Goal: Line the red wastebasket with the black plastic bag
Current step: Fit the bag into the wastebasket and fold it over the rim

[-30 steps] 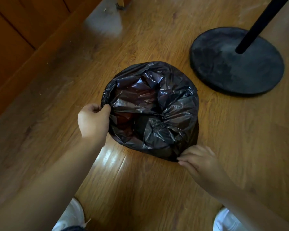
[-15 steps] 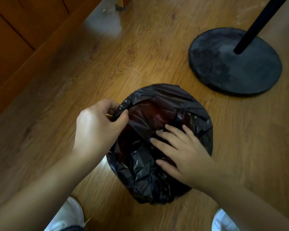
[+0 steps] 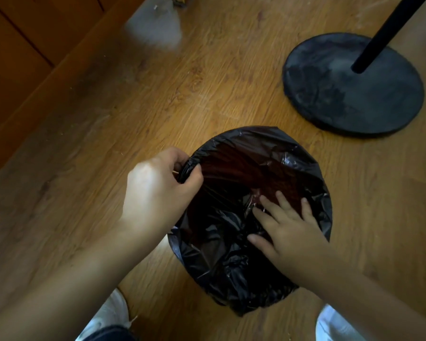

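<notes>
The black plastic bag [image 3: 221, 262] is draped over the round wastebasket on the wooden floor, its edge folded over the rim. The basket's red inside wall [image 3: 234, 166] shows dimly through the thin plastic at the far side. My left hand [image 3: 158, 190] pinches the bag's edge at the left of the rim. My right hand [image 3: 283, 230] is inside the basket with fingers spread flat, pressing the plastic down and against the wall. The basket's outer wall is hidden under the bag.
A black round stand base [image 3: 352, 84] with a slanted black pole [image 3: 389, 28] sits on the floor [image 3: 133, 114] at the upper right. Wooden cabinet panels [image 3: 22, 57] run along the upper left. My white shoes [image 3: 108, 316] flank the basket at the bottom.
The basket came closer to me. My right hand went from the outer near rim into the basket and pushed deeper; the crumpled bag has flattened against the inside. The left hand keeps its pinch.
</notes>
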`<state>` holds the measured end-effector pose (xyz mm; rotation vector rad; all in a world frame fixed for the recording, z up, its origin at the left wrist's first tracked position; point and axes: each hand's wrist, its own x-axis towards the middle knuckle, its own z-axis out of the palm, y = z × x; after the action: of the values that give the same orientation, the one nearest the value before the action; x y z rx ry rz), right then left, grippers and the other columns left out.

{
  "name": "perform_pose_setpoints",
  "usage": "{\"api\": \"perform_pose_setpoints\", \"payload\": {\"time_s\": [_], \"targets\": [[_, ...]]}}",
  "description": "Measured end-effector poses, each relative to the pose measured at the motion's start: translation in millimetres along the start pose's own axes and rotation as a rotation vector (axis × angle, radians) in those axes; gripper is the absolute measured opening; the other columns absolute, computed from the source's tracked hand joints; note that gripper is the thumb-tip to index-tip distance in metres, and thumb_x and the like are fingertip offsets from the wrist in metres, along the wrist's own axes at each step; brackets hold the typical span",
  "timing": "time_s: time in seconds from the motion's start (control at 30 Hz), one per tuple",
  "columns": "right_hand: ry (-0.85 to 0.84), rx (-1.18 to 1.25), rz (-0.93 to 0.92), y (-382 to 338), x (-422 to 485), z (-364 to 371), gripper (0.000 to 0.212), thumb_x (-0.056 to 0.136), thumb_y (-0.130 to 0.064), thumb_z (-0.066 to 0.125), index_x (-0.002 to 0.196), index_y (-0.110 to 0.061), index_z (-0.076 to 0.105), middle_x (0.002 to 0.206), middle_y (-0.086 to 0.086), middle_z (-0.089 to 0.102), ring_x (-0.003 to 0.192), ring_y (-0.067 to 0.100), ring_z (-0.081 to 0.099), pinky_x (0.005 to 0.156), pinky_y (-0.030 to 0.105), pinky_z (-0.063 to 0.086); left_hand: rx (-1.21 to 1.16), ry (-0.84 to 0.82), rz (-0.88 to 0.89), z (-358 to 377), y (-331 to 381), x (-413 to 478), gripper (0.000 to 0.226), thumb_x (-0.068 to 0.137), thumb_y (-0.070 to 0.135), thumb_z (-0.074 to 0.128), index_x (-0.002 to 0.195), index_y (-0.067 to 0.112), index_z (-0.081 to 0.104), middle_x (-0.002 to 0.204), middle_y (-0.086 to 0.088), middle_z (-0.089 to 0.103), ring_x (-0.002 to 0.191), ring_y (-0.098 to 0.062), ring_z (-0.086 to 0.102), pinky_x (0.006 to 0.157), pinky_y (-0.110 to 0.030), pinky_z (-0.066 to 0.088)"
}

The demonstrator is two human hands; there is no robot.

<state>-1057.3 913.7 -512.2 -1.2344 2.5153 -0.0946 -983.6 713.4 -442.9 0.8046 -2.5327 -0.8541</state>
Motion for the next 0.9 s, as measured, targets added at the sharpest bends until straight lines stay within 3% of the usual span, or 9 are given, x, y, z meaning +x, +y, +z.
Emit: {"api": "perform_pose_setpoints", "payload": {"time_s": [0.07,0.13,0.27,0.33,0.47,0.6,0.73,0.83,0.9], "targets": [[0.029,0.136,0.045,-4.2,-1.9,-7.4,0.073,0.082,-0.067,0.006,0.144,-0.030,0.013,0.155,-0.005,0.013,0.142,0.019,0.000,0.108,0.042,-0.010,-0.030,0.005,-0.033,5.1,-2.0,-1.4,0.012,0.081,0.032,0.059,0.079,0.020,0.056,0.062,0.010,0.058,0.045,-0.008,0.055,0.037,-0.023,0.045],[-0.016,0.242,0.064,-11.6,6.6,-6.9,0.074,0.076,-0.074,-0.002,0.140,-0.038,-0.010,0.154,-0.011,-0.004,0.141,0.016,-0.011,0.110,0.046,-0.011,-0.067,0.002,-0.054,11.3,-1.4,-3.5,0.012,0.082,0.030,0.058,0.082,0.019,0.053,0.062,0.012,0.055,0.055,-0.001,0.056,0.041,-0.018,0.044],[-0.162,0.349,0.117,-30.0,35.1,16.2,0.070,0.069,-0.076,0.001,0.121,-0.046,-0.034,0.138,-0.016,-0.036,0.134,0.018,-0.030,0.107,0.053,-0.016,-0.166,0.011,-0.100,22.7,4.5,-8.5,0.014,0.084,0.028,0.058,0.088,0.014,0.052,0.059,0.010,0.054,0.054,-0.001,0.055,0.039,-0.015,0.041],[-0.201,0.385,0.149,-35.4,45.8,30.8,0.067,0.078,-0.072,0.008,0.122,-0.045,-0.034,0.140,-0.016,-0.036,0.133,0.021,-0.033,0.106,0.057,-0.016,-0.219,-0.007,-0.095,26.7,7.8,-12.6,0.013,0.084,0.026,0.057,0.089,0.015,0.052,0.060,0.009,0.056,0.052,-0.003,0.055,0.040,-0.015,0.042],[-0.293,0.375,0.175,-36.3,51.9,41.1,0.066,0.085,-0.066,0.012,0.131,-0.042,-0.029,0.150,-0.011,-0.028,0.132,0.024,-0.035,0.105,0.059,-0.016,-0.282,-0.050,-0.106,29.6,7.7,-21.7,0.015,0.085,0.025,0.056,0.095,0.014,0.052,0.071,-0.002,0.066,0.057,-0.020,0.063,0.052,-0.043,0.054],[-0.278,0.331,0.116,-28.3,37.8,31.5,0.073,0.075,-0.075,0.003,0.136,-0.042,-0.021,0.147,-0.015,-0.030,0.129,0.018,-0.039,0.101,0.053,-0.025,-0.285,-0.006,-0.160,31.5,0.7,-20.1,0.010,0.087,0.025,0.056,0.094,0.020,0.051,0.073,0.005,0.066,0.059,-0.018,0.060,0.054,-0.040,0.052],[-0.266,0.228,0.080,-17.3,14.3,28.4,0.081,0.054,-0.085,-0.014,0.125,-0.047,-0.029,0.136,-0.019,-0.037,0.120,0.014,-0.045,0.090,0.046,-0.037,-0.293,0.048,-0.166,31.8,-3.8,-14.8,0.008,0.087,0.024,0.057,0.091,0.021,0.051,0.074,0.003,0.067,0.062,-0.019,0.063,0.056,-0.044,0.055],[-0.376,0.155,0.127,-15.6,20.2,39.8,0.086,0.060,-0.083,-0.009,0.135,-0.042,-0.021,0.146,-0.013,-0.027,0.130,0.023,-0.037,0.095,0.053,-0.032,-0.295,0.044,-0.159,33.2,-2.2,-14.1,0.009,0.086,0.021,0.057,0.090,0.020,0.049,0.073,0.001,0.067,0.060,-0.026,0.063,0.052,-0.046,0.055],[-0.437,0.179,0.144,-20.8,27.8,48.6,0.083,0.069,-0.080,-0.003,0.141,-0.038,-0.010,0.153,-0.008,-0.015,0.137,0.026,-0.025,0.100,0.056,-0.026,-0.293,0.034,-0.135,35.1,0.7,-15.5,0.011,0.086,0.016,0.058,0.089,0.019,0.048,0.071,0.004,0.065,0.057,-0.021,0.061,0.050,-0.042,0.053]]}}
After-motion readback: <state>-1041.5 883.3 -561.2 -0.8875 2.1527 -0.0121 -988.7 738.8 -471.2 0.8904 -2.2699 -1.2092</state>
